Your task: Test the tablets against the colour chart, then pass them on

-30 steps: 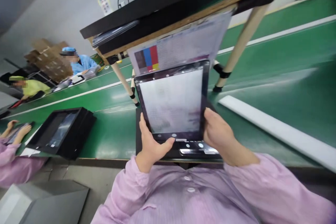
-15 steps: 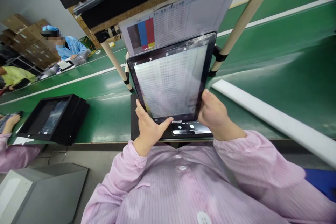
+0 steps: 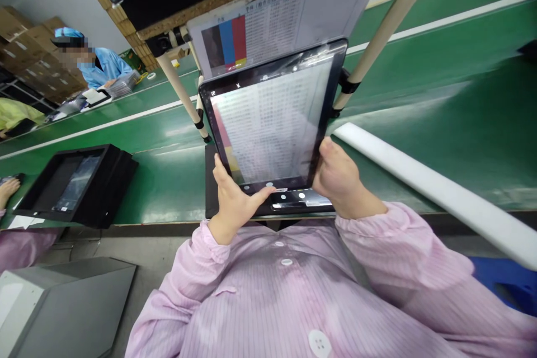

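**Black-framed rectangular tablet [image 3: 272, 123] held above green worktop [image 3: 168, 190]**

The left hand [image 3: 235, 201], partly spread, grips the tablet's lower left corner, thumb on its bottom edge; the right hand [image 3: 338, 173], fingers curled closed, clasps its right edge. Behind it hangs a white printed sheet [image 3: 272, 31] with coloured blocks.

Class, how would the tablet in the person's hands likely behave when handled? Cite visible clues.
The tablet is probably stiff: it looks flat between the left hand and right hand. Its glossy, reflective screen may be slippery and perhaps fragile.
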Tool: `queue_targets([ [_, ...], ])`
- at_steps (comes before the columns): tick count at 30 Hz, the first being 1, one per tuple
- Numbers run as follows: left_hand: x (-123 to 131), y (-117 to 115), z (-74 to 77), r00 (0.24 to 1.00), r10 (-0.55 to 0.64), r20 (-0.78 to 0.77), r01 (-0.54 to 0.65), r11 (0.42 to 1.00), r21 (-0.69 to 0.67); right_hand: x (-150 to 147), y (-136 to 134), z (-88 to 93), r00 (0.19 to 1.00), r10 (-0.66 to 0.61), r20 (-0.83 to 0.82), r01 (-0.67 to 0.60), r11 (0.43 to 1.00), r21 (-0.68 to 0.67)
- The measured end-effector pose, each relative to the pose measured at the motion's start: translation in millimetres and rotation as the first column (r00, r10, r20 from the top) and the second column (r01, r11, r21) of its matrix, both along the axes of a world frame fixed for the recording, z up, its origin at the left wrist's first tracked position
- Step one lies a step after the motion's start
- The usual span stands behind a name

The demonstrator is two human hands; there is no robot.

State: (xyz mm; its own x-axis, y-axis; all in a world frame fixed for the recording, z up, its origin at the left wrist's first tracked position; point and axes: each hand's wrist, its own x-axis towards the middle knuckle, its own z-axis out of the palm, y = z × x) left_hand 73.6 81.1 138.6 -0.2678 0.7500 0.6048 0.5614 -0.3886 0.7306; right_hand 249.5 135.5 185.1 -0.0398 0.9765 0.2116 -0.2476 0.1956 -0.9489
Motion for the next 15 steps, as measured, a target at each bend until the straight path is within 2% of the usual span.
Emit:
queue_targets([
  [2,-9.2,1.0,3.2,0.971,-0.126,0.205,0.133,0.991,-0.021,0.9,-3.7,1.5,1.000,0.004,0.029,-0.004,1.000,0.008],
  [3,-14.5,1.7,5.0,0.923,-0.185,0.338,0.206,0.978,-0.029,1.8,-6.4,3.7,0.998,0.004,0.056,-0.006,1.000,0.024],
  [5,-24.4,3.4,7.9,0.769,-0.251,0.588,0.328,0.944,-0.027,4.3,-13.1,11.6,0.984,-0.002,0.177,-0.019,0.993,0.115],
  [7,-30.6,4.7,9.1,0.598,-0.271,0.754,0.413,0.911,0.000,6.3,-19.3,23.9,0.930,-0.030,0.367,-0.072,0.962,0.262],
  [9,-31.9,5.3,8.1,0.455,-0.276,0.847,0.459,0.887,0.042,7.5,-22.2,38.4,0.852,-0.079,0.517,-0.167,0.895,0.413],
  [11,-29.2,4.9,5.9,0.338,-0.264,0.903,0.474,0.877,0.079,8.4,-20.1,51.9,0.806,-0.130,0.578,-0.246,0.814,0.526],
  [13,-25.0,4.3,3.4,0.254,-0.250,0.934,0.467,0.877,0.108,9.7,-14.2,61.8,0.773,-0.184,0.607,-0.290,0.748,0.597],
  [15,-21.6,3.7,1.5,0.204,-0.245,0.948,0.472,0.873,0.124,11.6,-7.5,66.2,0.737,-0.236,0.633,-0.300,0.726,0.619],
])
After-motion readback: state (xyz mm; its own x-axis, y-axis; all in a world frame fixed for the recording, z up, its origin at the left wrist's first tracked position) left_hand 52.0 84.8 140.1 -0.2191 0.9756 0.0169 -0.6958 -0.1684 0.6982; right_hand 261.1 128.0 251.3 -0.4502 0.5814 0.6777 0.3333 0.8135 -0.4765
